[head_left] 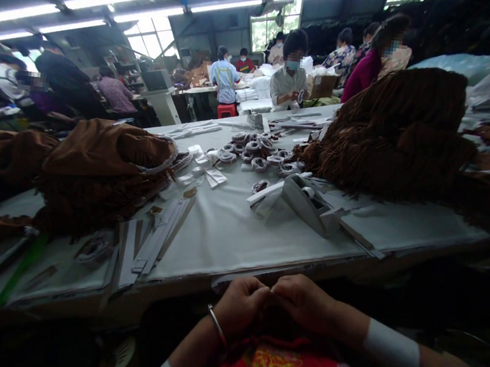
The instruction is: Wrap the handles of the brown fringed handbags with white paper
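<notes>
Whatever we work on sits between our left hand (242,301) and right hand (305,299), nearer us than the grey dispenser (298,205); both pinch closed, on what we cannot tell. It looks like fingertip work, calling for steady pinching next; rolled strips (253,146) lie beyond the dispenser.

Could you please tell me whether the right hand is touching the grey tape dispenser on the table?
Apart. The head view shows a bare strip of white tabletop between the right hand and the grey tape dispenser.
</notes>
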Available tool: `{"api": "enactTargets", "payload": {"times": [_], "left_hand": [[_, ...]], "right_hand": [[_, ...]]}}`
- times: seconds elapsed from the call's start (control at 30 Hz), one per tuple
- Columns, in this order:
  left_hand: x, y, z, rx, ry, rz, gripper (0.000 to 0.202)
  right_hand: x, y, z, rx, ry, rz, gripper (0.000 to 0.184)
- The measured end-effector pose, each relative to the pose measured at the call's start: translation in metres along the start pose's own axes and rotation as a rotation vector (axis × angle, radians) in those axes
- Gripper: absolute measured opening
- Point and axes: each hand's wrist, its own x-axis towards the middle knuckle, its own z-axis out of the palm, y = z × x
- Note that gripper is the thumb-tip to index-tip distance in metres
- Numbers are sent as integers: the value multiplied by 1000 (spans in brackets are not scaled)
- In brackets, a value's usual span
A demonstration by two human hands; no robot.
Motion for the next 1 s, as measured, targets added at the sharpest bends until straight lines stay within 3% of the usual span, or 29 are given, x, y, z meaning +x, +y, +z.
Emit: {"api": "enactTargets", "payload": {"times": [0.13, 0.23, 0.3, 0.37, 0.47, 0.63, 0.83, 1.0], "left_hand": [[6, -8, 0, -47, -118, -127, 44], [8, -16, 1, -84, -162, -168, 48], [9, -19, 3, -143, -132, -158, 48], [7, -19, 5, -164, -80, -109, 45], [2, -14, 5, -42, -16, 22, 37], [-7, -9, 0, 326, 28, 480, 28], [-8, -6, -2, 723, 159, 732, 34], [-9, -2, -8, 838, 108, 911, 26]], "right_hand": [[-4, 4, 11, -423, -7, -163, 12], [-6, 5, 17, -548, 23, -238, 12], [-6, 3, 14, -539, 37, -223, 14], [-5, 0, 7, -421, 11, -169, 14], [-4, -5, -6, -47, -35, -21, 22], [-5, -4, -14, 619, -190, 313, 46], [-10, -6, -19, 996, -268, 383, 48], [-14, -2, -7, 1264, -274, 424, 39]]}}
